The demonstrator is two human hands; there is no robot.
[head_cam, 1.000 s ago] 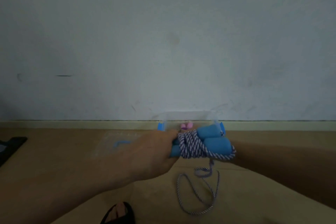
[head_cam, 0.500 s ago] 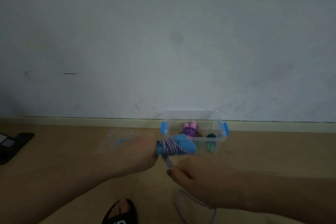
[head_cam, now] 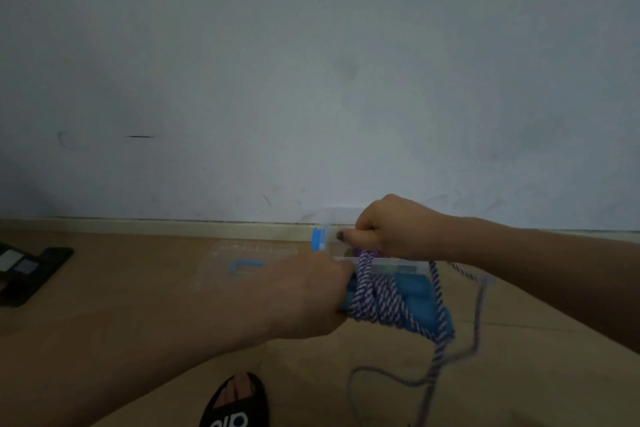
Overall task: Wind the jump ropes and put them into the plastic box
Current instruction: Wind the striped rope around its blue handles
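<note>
Left hand (head_cam: pixel 308 295) grips the blue handles (head_cam: pixel 412 302); right hand (head_cam: pixel 388 229) pinches the striped rope (head_cam: pixel 367 288) above them. Plastic box (head_cam: pixel 320 237) sits behind on the floor (head_cam: pixel 138 305).

tan floor (head_cam: pixel 145 305) fills the lower part of the frame and meets a pale skirting strip (head_cam: pixel 173 226) along the wall. on it, at centre right, a clear plastic box (head_cam: pixel 394 263) with a blue latch (head_cam: pixel 318 237), partly hidden by the hands. just left of the box, a clear lid (head_cam: pixel 242 265) with a blue handle, lying flat. at far left, a dark flat object (head_cam: pixel 29 274). at bottom centre, a foot in a black sandal (head_cam: pixel 235 402).
</note>
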